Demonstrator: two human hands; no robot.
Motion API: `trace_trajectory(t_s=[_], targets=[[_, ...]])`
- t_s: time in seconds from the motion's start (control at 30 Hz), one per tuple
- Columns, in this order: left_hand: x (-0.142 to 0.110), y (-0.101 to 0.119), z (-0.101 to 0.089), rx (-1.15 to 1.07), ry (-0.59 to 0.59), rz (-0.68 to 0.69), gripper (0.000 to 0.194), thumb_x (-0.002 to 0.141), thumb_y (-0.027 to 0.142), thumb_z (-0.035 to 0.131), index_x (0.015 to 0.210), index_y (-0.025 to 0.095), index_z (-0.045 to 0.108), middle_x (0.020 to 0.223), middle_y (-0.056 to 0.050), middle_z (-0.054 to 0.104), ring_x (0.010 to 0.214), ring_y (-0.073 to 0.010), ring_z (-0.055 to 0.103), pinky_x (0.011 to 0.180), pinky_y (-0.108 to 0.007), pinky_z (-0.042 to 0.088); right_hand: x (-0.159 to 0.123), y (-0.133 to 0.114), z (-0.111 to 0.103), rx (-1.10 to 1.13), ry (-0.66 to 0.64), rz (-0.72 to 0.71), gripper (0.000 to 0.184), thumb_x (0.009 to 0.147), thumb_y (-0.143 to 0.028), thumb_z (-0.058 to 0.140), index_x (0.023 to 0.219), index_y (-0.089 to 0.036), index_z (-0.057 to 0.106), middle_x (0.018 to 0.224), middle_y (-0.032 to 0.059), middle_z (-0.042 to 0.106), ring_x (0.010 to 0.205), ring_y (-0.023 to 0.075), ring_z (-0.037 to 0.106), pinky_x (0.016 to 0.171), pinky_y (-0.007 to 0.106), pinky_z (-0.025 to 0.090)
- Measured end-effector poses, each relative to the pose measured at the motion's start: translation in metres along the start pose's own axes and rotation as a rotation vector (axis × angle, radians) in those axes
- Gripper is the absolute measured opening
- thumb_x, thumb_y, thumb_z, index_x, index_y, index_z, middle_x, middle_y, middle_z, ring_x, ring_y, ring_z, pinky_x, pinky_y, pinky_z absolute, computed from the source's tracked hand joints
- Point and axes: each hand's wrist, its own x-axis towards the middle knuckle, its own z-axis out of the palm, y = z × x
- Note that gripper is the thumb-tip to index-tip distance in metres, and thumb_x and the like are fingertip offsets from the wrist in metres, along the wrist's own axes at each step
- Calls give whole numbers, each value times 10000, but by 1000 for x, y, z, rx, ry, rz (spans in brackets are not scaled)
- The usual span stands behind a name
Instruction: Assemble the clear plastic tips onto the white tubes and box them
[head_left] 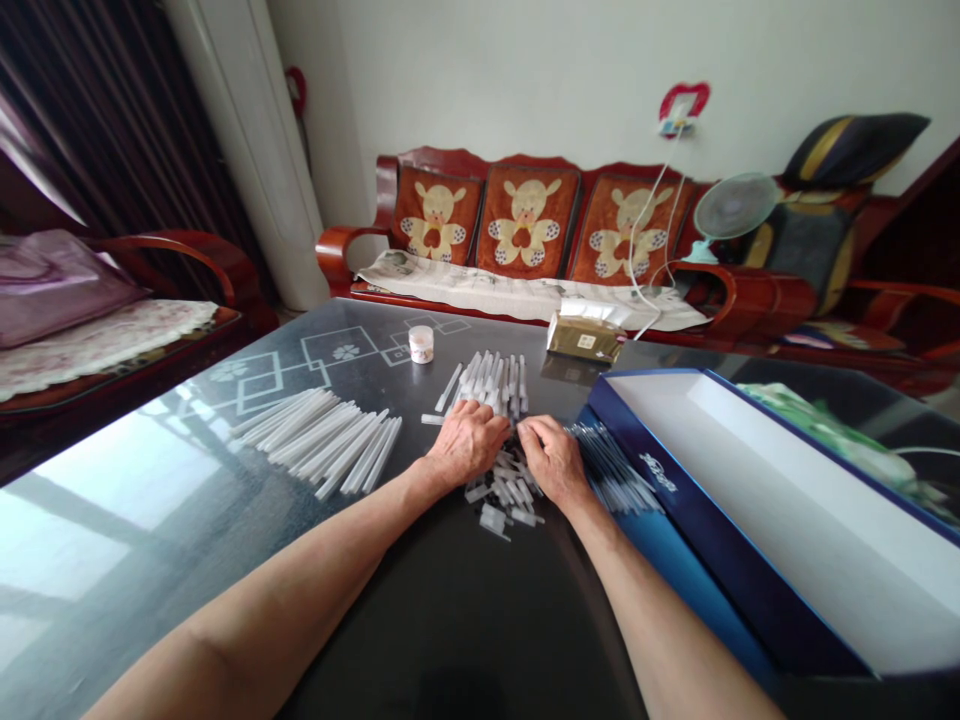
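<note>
- The left hand point(466, 445) and right hand point(553, 462) are resting palm-down side by side, fingertips almost touching; I cannot tell whether either is gripping anything.
- Short white plastic tubes with black ends point(501, 492) are lying heaped under the hands.
- Longer white plastic tubes point(487, 385) are lying fanned just ahead of the hands.
- Thin clear tubes point(611, 465) are lying beside the right hand, against a long blue cardboard box point(697, 530).
- Rows of white tubes point(319, 440) are lying further left on the dark glass-topped table point(450, 640).
</note>
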Motion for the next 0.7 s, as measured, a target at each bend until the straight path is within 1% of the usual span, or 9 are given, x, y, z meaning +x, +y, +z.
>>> trace_trajectory(t_s=[0.1,0.2,0.3,0.4,0.47,0.57,0.7], targets=[[0,0,0,9,6,2,326,959,336,345,914,194,635,781,-49,567,777,-192,495,775,-344,362,0,0,1,15,0,-30,207,873,-277,459,806,-194,637,878,77,658,857,196,614,799,317,476],[0,-1,1,14,19,3,320,959,336,343,921,202,630,778,-42,565,775,-197,490,773,-345,363,-1,-2,0,40,15,-20,135,822,-257,520,864,-191,630,916,73,653,897,204,610,840,330,470],[-1,-1,2,13,24,7,321,960,337,339,924,204,629,777,-40,566,776,-198,488,773,-344,362,-1,-3,-1,42,27,12,182,838,-295,509,918,-182,628,947,82,650,929,211,604,863,340,462],[-1,-1,3,14,22,7,316,957,339,352,913,202,632,782,-41,571,779,-198,489,775,-342,362,0,-1,0,16,-4,28,251,886,-323,438,849,-179,640,908,89,654,897,210,607,840,339,462],[-1,-1,3,14,23,5,306,953,338,365,913,201,635,785,-42,573,781,-198,490,777,-342,361,0,1,1,12,-25,14,258,888,-312,428,816,-184,640,891,86,655,879,205,606,824,331,463],[-1,-2,3,13,28,3,304,952,335,366,923,202,638,784,-41,574,780,-198,491,782,-344,361,0,1,1,29,-12,-6,194,855,-272,458,830,-188,631,901,79,649,885,199,602,831,323,461],[-1,-3,3,11,32,-4,293,949,328,375,933,199,638,785,-40,574,781,-198,491,784,-345,360,-1,-2,0,50,11,13,114,778,-214,502,816,-185,605,902,73,636,893,203,596,848,334,457]])
